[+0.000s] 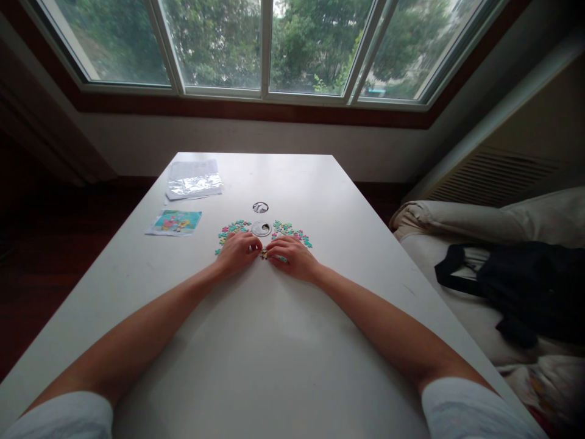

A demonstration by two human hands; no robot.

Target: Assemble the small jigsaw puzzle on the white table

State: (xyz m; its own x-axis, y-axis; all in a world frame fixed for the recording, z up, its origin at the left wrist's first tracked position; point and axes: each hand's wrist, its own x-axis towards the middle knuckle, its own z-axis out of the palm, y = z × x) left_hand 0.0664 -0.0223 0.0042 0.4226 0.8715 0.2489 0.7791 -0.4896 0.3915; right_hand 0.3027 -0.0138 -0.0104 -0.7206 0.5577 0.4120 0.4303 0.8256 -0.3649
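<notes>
Pieces lie at frame centre on the table, between left hand and right hand. Fingers of both curl at them; grip cannot be confirmed. Pieces are probably light and stiff: pinch opposite edges.

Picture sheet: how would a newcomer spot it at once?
Find the white table below the window, then its left side. The picture sheet lies on the near side of the pale papers, set apart by its turquoise print with pink and yellow shapes.
</notes>
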